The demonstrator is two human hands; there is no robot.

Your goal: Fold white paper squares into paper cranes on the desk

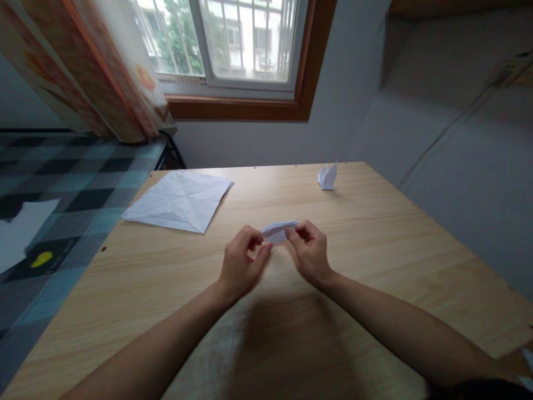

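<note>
A small folded piece of white paper point(278, 230) is held just above the middle of the wooden table point(375, 250). My left hand point(242, 262) pinches its left end with curled fingers. My right hand point(310, 253) pinches its right end between thumb and forefinger. Both hands sit close together, with the paper spanning the gap between them. Part of the paper is hidden behind my fingers.
A creased, unfolded white sheet point(179, 200) lies on the table at the far left. A finished small folded paper figure point(327, 176) stands near the far edge. A checked bed cover point(62, 194) lies left of the table, under a window point(233, 44) and curtain.
</note>
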